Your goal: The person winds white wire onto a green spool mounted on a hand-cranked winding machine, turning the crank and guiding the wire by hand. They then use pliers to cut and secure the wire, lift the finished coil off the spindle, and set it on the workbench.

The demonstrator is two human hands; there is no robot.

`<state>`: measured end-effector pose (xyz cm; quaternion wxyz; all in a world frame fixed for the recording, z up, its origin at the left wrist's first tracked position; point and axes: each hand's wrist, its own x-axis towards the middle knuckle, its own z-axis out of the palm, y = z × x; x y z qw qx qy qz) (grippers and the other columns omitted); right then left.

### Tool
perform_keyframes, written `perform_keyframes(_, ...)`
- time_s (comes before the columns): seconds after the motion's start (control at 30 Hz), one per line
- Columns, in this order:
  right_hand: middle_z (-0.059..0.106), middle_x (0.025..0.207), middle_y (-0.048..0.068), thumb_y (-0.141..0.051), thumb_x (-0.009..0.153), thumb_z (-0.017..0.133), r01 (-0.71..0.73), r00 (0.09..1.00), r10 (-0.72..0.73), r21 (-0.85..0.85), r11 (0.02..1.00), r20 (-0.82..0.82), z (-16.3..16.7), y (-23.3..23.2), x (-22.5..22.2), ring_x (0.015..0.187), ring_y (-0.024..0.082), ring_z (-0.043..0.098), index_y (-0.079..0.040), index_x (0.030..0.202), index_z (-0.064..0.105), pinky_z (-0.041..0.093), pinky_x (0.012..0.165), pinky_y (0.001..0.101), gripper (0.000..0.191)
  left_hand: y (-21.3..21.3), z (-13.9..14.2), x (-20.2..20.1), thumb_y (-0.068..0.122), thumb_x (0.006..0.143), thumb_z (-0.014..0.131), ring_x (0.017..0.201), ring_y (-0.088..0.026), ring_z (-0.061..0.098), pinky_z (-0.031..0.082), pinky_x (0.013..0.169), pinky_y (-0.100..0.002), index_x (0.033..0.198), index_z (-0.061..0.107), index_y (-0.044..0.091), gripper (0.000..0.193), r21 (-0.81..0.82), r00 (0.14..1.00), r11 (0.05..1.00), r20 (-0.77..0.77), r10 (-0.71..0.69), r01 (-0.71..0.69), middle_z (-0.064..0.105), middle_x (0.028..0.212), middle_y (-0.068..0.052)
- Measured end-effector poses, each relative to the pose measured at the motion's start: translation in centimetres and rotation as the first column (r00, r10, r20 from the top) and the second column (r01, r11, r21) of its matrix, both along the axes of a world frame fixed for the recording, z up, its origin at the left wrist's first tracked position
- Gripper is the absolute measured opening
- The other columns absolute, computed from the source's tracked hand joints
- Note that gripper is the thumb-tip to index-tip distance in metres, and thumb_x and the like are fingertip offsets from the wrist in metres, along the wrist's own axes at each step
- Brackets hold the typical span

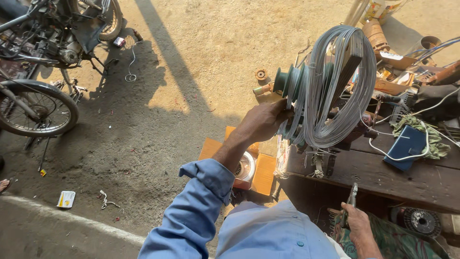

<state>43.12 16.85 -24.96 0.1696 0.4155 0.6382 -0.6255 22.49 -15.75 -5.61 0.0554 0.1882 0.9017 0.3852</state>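
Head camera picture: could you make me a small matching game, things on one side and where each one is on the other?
Things:
1. wire coil
2. pliers
3. motorcycle
4. blue wallet

Places:
A. on the wooden bench, over a green cloth
B. gripped by the left hand
C. parked at the upper left on the dirt ground
D. in the right hand, low right

Pairs: 1-B, 2-D, 3-C, 4-A

Glossy metal wire coil (335, 91), rough wooden bench (412, 180)
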Motion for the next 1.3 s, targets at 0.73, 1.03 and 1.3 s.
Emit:
perform_keyframes(0.73,0.053,0.148,0.012,-0.027,0.084,0.068,-0.528,0.647,0.685,0.451,0.719,-0.335,7.3,-15.4,-4.7,0.138,0.029,0.051,-0.012,0.118,0.078,0.042,0.111,0.0406,0.038,-3.1,-2.0,-2.8,0.041,0.102,0.053,0.086,-0.04,0.07,0.051,0.07,-0.052,0.118,0.062,0.012,0.034,0.025,0.969,0.973,-0.099,-0.227,0.231,0.073,0.092,-0.018)
perform_keyframes(1.03,0.047,0.153,0.017,-0.037,0.088,0.064,-0.346,0.62,0.778,0.854,0.388,-0.102,5.3,-17.9,-4.8,0.141,0.038,0.045,-0.007,0.129,0.069,0.031,0.119,0.0483,0.05,-3.2,-1.9,-2.7,0.047,0.103,0.05,0.086,-0.04,0.07,0.053,0.069,-0.051,0.117,0.061,0.014,0.039,0.009,0.975,0.977,-0.077,-0.21,0.211,0.074,0.094,-0.016)
perform_keyframes(1.3,0.049,0.147,0.019,-0.038,0.091,0.063,-0.266,0.594,0.804,0.937,0.225,-0.024,6.2,-19.1,-4.1,0.137,0.036,0.044,-0.007,0.13,0.068,0.029,0.114,0.0568,0.05,-3.2,-2.0,-2.6,0.049,0.104,0.046,0.082,-0.037,0.071,0.052,0.067,-0.051,0.114,0.061,0.013,0.04,0.019,0.976,0.978,-0.079,-0.204,0.206,0.073,0.09,-0.014)
